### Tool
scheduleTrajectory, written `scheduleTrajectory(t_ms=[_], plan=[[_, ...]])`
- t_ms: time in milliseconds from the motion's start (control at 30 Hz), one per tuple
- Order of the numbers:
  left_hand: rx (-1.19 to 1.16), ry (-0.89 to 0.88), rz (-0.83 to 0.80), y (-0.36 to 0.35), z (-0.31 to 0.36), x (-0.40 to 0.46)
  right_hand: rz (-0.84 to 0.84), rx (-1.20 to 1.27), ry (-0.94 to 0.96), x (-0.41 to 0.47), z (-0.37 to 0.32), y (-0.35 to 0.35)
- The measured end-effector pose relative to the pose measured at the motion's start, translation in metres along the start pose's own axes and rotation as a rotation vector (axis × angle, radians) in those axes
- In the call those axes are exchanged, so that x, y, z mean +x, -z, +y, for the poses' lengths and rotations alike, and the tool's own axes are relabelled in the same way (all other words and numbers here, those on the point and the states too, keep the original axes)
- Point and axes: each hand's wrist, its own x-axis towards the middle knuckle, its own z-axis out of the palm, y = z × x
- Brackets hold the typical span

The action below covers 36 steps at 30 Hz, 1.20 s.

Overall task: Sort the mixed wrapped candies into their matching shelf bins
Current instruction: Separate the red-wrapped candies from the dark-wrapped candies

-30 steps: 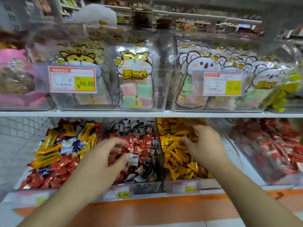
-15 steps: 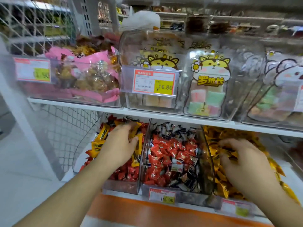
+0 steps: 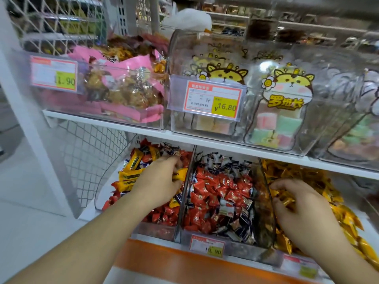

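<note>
**Both hands in the bins, plenty left to sort**

We are deep in the left bin (image 3: 114,181), and it is a jumble: long yellow bars (image 3: 131,175), red candies (image 3: 164,214) and dark blue-and-white ones all heaped together. Our left hand (image 3: 158,185) lies on that pile, fingers curled down around a yellow bar (image 3: 180,174) at their tips; we judge it a grip, though the fingertips are partly buried. Just right of those fingers, past the clear divider (image 3: 185,191), the middle bin (image 3: 221,201) holds mostly red candies with dark-wrapped ones mixed in, so that one is not clean either.

Our right hand (image 3: 297,210) sits in the gold bin (image 3: 328,191), fingers (image 3: 279,201) bent into the gold candies (image 3: 346,218); whether it holds one we cannot tell. That bin looks uniform.

So we reckon the sorting is early to midway.

Above the fingers, the upper shelf edge (image 3: 205,143) hangs low over the bins, carrying clear tubs of pastel sweets (image 3: 272,111) and a price tag (image 3: 213,99). The dividers stand between each transfer.
</note>
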Motion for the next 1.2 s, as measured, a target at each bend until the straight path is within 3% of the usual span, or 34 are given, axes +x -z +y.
scheduleTrajectory(t_ms=[233, 533, 700, 800, 900, 1033, 1200], plan=[[0.066, 0.076, -0.055, 0.0, 0.007, -0.002, -0.012, 0.028, 0.022, -0.005, 0.0, -0.001], [-0.307, 0.21, 0.091, 0.008, -0.005, 0.005, -0.012, 0.053, 0.035, -0.003, 0.0, 0.0], [-0.49, 0.141, 0.158, 0.031, 0.004, -0.009, -0.015, 0.081, 0.08, -0.003, -0.008, -0.001], [-0.452, 0.028, 0.117, 0.035, 0.031, -0.031, -0.029, 0.136, 0.148, -0.008, -0.019, -0.002], [-0.35, -0.072, 0.018, 0.03, 0.069, -0.054, -0.14, 0.349, 0.173, -0.017, -0.032, 0.002], [-0.268, -0.154, -0.011, 0.011, 0.106, -0.067, -0.272, 0.721, 0.036, -0.025, -0.039, 0.004], [-0.178, -0.214, -0.021, -0.009, 0.129, -0.071, -0.232, 0.677, -0.121, -0.026, -0.027, 0.005]])
